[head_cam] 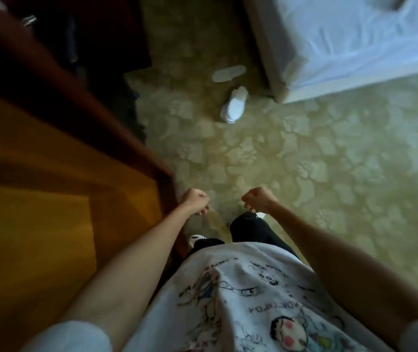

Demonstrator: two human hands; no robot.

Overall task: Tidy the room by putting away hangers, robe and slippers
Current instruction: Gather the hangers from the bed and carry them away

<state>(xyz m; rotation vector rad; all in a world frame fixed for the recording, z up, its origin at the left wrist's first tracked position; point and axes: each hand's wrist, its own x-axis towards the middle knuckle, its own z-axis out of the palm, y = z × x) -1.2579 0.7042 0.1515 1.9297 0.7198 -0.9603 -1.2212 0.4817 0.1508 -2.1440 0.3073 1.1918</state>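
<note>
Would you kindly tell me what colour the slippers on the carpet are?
White, both slippers, seen in the head view.

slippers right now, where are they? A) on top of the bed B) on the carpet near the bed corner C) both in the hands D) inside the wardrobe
B: the upright slipper and the flipped slipper both lie on the carpet just off the bed corner, while the left hand and right hand are curled and hold nothing.
</note>
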